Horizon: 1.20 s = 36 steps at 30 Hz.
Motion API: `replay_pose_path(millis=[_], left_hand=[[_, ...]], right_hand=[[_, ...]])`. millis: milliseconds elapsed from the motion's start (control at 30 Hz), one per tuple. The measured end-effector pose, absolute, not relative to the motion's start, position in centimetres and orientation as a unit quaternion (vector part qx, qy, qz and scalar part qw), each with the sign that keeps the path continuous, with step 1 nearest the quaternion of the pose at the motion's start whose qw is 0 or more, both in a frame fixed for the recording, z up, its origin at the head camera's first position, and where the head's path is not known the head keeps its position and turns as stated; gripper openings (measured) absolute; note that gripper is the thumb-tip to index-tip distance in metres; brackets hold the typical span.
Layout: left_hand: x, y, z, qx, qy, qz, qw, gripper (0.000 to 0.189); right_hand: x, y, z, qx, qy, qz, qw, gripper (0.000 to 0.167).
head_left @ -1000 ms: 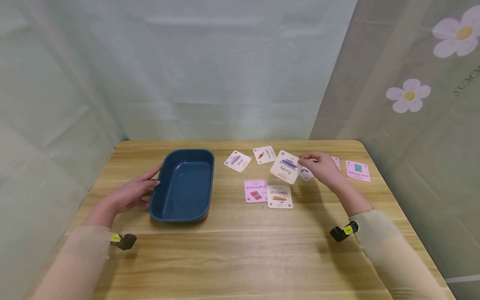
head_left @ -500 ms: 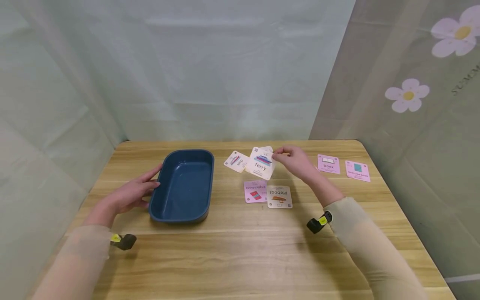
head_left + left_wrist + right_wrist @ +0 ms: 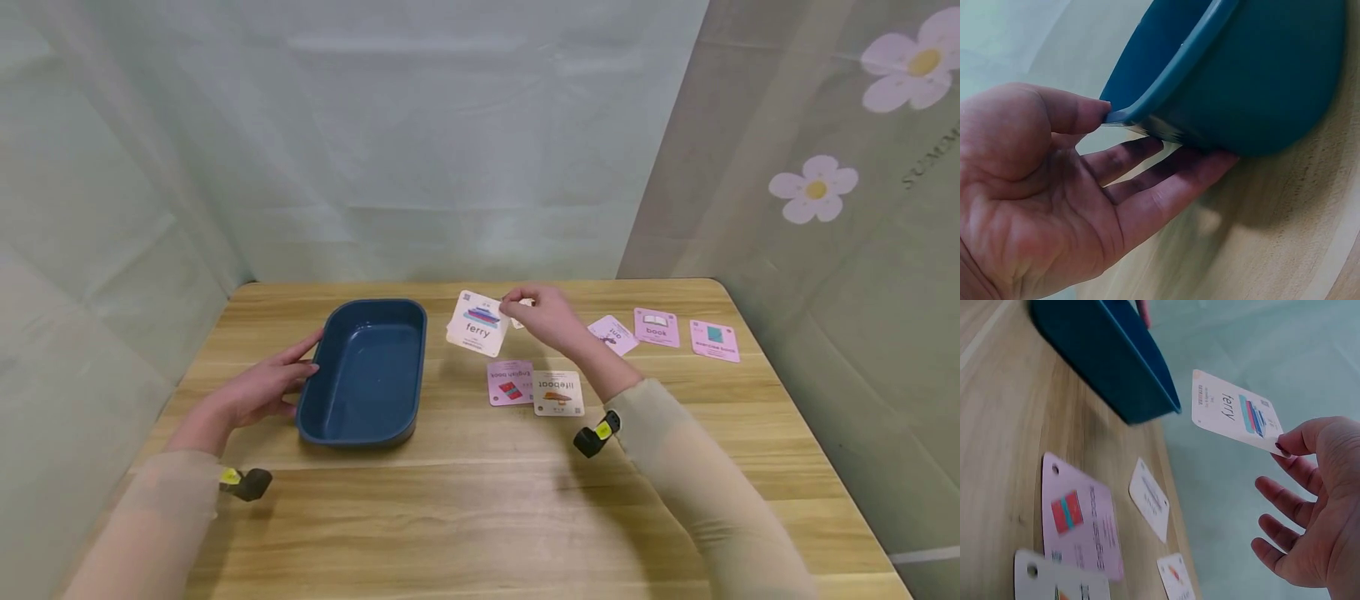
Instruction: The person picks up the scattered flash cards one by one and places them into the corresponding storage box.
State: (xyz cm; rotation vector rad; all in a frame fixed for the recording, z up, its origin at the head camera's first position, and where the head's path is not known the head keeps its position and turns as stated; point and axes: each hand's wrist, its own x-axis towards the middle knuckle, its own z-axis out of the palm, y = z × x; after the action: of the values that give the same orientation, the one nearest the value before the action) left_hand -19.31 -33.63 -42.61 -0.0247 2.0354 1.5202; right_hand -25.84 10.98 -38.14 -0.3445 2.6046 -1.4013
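Observation:
My right hand (image 3: 547, 317) pinches a white flash card (image 3: 477, 323) by its corner between thumb and forefinger. The card reads "ferry" and shows a boat. In the right wrist view this ferry card (image 3: 1232, 412) is held up off the table, with the other fingers loosely bent below. A deep blue plastic tub (image 3: 415, 367) stands to the left. My left hand (image 3: 273, 383) holds its left side. In the left wrist view the thumb lies at the rim of the tub (image 3: 1260, 81), the fingers against its outer wall.
Behind the ferry card lie white cards, mostly hidden. An English book card (image 3: 508, 383) is partly overlapped by a lifeboat card (image 3: 558, 393). Right of them lie pink cards: one partly behind my right wrist (image 3: 613, 333), a book card (image 3: 657, 327) and an exercise book card (image 3: 715, 341).
My right hand has carried the ferry card leftward, from over the right-hand cards to above the ship card near the tub. The left hand and tub have stayed in place.

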Motion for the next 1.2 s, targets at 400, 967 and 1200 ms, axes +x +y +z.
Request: replay_pose_path(millis=[400,967,1200], left_hand=[[-19.4,-33.4,-42.7,-0.007,0.762,0.576,0.297,0.069],[-19.7,-33.6,-42.6,-0.036,0.758,0.576,0.304,0.064],[-19.7,-33.4,-42.6,-0.032,0.758,0.578,0.301,0.065]], right_hand=[[-26.1,5.5,-38.0,-0.165,0.866,-0.466,0.075,0.019],[-26.6,-0.8,-37.8,-0.249,0.88,-0.402,0.046,0.016],[-26.5,-2.9,-38.6,-0.27,0.919,-0.286,0.032,0.019]])
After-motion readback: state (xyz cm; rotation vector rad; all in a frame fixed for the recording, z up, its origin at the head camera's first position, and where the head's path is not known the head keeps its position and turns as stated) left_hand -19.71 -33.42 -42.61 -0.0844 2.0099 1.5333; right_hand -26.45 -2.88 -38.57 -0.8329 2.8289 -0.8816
